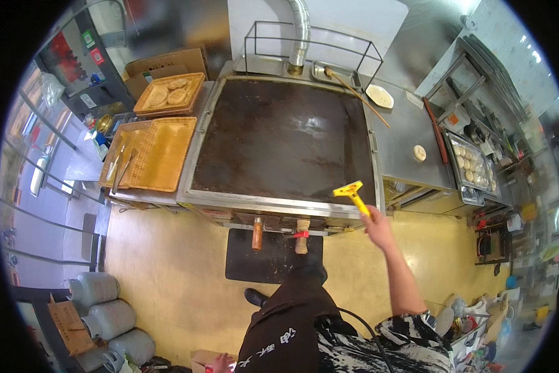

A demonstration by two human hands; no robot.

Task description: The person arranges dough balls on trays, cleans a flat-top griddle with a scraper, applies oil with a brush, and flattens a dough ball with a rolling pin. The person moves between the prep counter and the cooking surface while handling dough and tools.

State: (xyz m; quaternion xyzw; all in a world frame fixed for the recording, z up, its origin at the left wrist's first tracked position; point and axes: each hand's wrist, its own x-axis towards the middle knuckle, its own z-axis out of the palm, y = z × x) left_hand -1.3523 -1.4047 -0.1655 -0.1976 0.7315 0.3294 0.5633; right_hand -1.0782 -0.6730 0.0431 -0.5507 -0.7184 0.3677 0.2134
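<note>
My right hand (379,229) grips the handle of a yellow scraper (353,192). The scraper's wide head is over the front right corner of a large dark flat griddle (279,135) with a metal rim. At the bottom edge of the picture my left hand (221,362) shows only in part, beside a cardboard box (202,360). Something red is by its fingers; whether they hold it cannot be seen. A wooden handle (257,235) and a wrapped handle (302,238) with a red piece stick out from the griddle's front.
Wicker trays (170,154) stand left of the griddle, one with flatbreads (177,95), another with tongs (123,170). On the right-hand counter are a dough round (419,153), a long-handled brush (359,95) and a tray of dough pieces (470,165). Gas cylinders (114,319) lie at lower left.
</note>
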